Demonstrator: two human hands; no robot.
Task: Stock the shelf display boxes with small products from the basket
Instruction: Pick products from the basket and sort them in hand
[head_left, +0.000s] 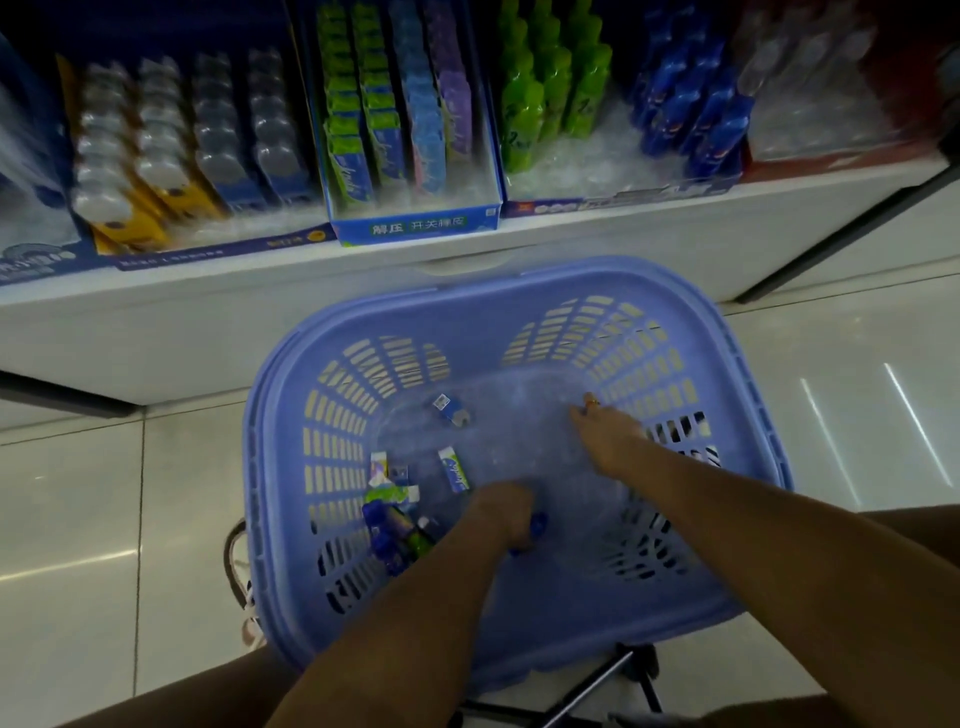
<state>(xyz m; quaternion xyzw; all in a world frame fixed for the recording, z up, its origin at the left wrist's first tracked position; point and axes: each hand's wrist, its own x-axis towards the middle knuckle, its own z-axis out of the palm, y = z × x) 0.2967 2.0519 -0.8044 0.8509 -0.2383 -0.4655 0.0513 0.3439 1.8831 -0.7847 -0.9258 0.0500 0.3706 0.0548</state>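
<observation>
Blue basket (519, 639) around 2 hands: left hand (506, 512) gripping small blue product (537, 522), right hand (610, 439) ahead, grip not discernible; small products (395, 499) left of left hand; display boxes (415, 226) beyond both.

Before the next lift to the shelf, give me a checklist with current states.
1. Left hand grips a blue product: ok.
2. Right hand holding anything: cannot tell, fingertips blurred.
3. Stock left in the basket: ok, a green-white box and others lie on its floor.
4. Room at the front of the blue display box: ok.
5. Which shelf slot suits the blue product: cannot tell.
</observation>
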